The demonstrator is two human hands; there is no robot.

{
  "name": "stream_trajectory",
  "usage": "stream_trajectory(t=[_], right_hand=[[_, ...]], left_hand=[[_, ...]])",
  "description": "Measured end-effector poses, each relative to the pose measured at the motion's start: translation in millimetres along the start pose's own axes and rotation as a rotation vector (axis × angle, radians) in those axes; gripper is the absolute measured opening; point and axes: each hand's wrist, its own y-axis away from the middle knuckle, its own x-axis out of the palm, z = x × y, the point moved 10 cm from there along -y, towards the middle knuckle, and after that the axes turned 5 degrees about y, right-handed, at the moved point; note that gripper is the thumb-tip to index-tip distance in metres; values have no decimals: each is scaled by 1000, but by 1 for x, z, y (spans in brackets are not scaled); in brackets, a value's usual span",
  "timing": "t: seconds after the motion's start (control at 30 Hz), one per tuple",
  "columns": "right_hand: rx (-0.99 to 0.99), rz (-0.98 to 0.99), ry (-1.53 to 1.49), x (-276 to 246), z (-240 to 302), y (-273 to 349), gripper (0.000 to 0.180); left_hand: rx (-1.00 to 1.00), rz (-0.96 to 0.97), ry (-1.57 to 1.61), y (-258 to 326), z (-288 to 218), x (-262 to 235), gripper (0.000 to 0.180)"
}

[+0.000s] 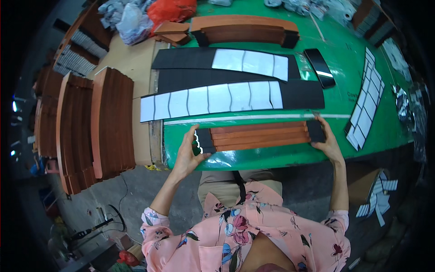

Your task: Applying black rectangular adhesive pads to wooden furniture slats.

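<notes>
A short bundle of reddish-brown slats [260, 136] with black end pads lies crosswise near the front edge of the green table. At its left end, my left hand [188, 152] grips the black pad, thumb in front and fingers behind. My right hand [330, 143] closes round the opposite black end in the same way. Just beyond the bundle rests a black strip [302, 95] partly covered by white rectangular pieces [210, 100]. Behind it, another black strip [183, 59] carries a shorter row of white pieces [250, 64].
Tall stacks of curved brown slats [113, 122] stand on the left beside brown board [144, 136]. More slats [247, 31] lie at the back, near a red plastic bag [171, 10]. A dark phone [320, 68] and white label sheets [366, 97] are on the right.
</notes>
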Motion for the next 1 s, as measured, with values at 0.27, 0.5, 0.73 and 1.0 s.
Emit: stream_trajectory(t=[0.27, 0.5, 0.73, 1.0], right_hand=[[197, -81, -51, -42, -21, 10, 70], [564, 261, 123, -22, -32, 8, 98], [759, 280, 5, -16, -51, -17, 97], [732, 275, -199, -4, -41, -8, 54]], left_hand=[[-283, 154, 294, 2, 8, -2, 90], [-742, 326, 180, 1, 46, -2, 91], [-921, 529, 376, -5, 48, 11, 98], [-976, 424, 662, 12, 32, 30, 69]])
